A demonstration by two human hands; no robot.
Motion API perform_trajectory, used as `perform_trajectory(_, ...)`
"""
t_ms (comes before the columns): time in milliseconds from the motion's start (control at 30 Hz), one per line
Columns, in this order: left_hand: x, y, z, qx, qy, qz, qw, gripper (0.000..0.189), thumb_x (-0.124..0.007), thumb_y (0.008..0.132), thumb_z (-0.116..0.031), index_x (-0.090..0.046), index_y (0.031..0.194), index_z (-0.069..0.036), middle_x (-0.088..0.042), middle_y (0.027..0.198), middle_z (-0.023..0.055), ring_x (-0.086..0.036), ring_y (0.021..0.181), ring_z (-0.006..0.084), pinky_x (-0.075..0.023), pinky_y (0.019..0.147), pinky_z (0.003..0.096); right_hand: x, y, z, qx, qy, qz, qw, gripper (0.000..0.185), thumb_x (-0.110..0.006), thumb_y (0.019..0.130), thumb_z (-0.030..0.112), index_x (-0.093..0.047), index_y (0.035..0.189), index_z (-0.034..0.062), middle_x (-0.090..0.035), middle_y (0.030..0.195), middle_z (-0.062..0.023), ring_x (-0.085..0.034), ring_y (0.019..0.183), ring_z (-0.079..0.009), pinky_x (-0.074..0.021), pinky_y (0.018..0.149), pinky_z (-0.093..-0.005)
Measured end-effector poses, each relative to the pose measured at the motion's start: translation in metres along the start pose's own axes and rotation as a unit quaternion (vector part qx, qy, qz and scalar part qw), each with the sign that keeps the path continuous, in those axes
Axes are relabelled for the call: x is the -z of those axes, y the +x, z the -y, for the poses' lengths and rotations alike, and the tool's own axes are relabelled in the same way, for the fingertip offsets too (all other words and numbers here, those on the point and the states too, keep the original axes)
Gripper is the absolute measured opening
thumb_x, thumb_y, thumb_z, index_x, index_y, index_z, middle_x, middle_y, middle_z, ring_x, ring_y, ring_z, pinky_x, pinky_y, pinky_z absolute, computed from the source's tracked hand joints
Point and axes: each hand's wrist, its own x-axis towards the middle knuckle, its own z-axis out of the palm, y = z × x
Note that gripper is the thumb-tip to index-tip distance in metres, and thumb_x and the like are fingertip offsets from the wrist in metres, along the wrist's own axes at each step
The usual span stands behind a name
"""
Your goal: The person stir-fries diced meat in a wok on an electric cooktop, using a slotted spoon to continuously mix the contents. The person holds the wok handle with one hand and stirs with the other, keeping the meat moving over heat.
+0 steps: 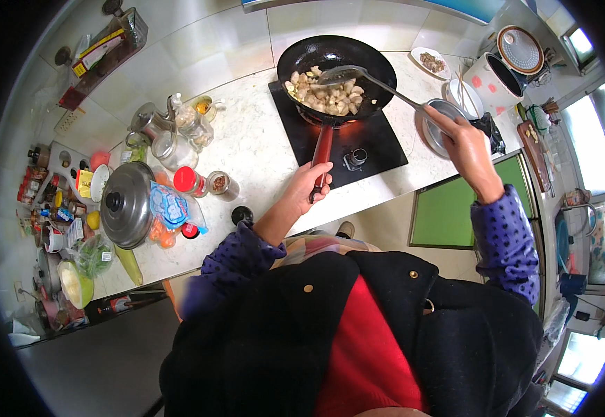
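Observation:
My left hand grips the red-brown handle of a black wok. The wok sits on a black glass cooktop with an orange glow under it. Pale chunks of meat lie in the wok with small yellowish pieces among them. In my right hand is a metal cooking spatula. Its broad head reaches over the meat and looks to be touching it, though the contact is hard to make out. A metal bowl stands below the spatula's handle, partly hidden by my right hand.
Right of the wok are a white plate of dark food, a white bowl with chopsticks and a rice cooker. To the left stand glass jars, a red-capped jar, a steel pot lid and bagged vegetables.

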Motion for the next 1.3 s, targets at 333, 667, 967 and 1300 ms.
perform_trajectory(333,0.003,0.004,0.001,0.003,0.005,0.012,1.0,0.024,-0.063,0.085,-0.02,-0.044,0.094,-0.008,-0.052,0.069,0.0046,-0.047,0.045,0.0105,-0.0279,0.033,0.0204,-0.045,0.003,0.01,-0.016,-0.028,0.053,0.998,0.051,-0.052,0.077,0.002,-0.058,0.123,0.0225,-0.061,0.073,-0.0183,-0.063,0.065,-0.0337,-0.0501,0.058,-0.0435)
perform_trajectory(667,-0.003,-0.001,-0.002,0.005,0.012,-0.004,1.0,0.022,-0.062,0.086,-0.017,-0.046,0.098,-0.008,-0.052,0.068,0.0034,-0.045,0.044,0.0078,-0.0283,0.033,0.0194,-0.111,0.061,-0.018,-0.139,0.108,-0.081,0.981,0.049,-0.059,0.08,0.009,-0.053,0.127,0.0213,-0.062,0.082,-0.0254,-0.06,0.076,-0.0429,-0.0482,0.069,-0.0484)
perform_trajectory(967,-0.006,-0.004,-0.005,0.005,0.034,-0.012,0.999,0.024,-0.063,0.085,-0.019,-0.045,0.097,-0.009,-0.052,0.068,0.002,-0.044,0.044,0.0069,-0.0274,0.034,0.0191,-0.164,0.131,-0.031,-0.223,0.283,0.034,0.932,0.045,-0.063,0.079,0.015,-0.057,0.124,0.0125,-0.067,0.098,-0.0156,-0.066,0.086,-0.0276,-0.0511,0.077,-0.0391)
perform_trajectory(1300,-0.004,-0.001,-0.004,0.007,0.024,-0.004,1.0,0.022,-0.062,0.086,-0.018,-0.045,0.095,-0.008,-0.052,0.067,0.0023,-0.045,0.044,0.0072,-0.0278,0.034,0.0189,-0.102,0.099,-0.013,0.115,0.029,0.008,0.993,0.051,-0.059,0.078,0.007,-0.055,0.126,0.022,-0.065,0.087,-0.0125,-0.063,0.067,-0.0316,-0.0515,0.064,-0.0407)
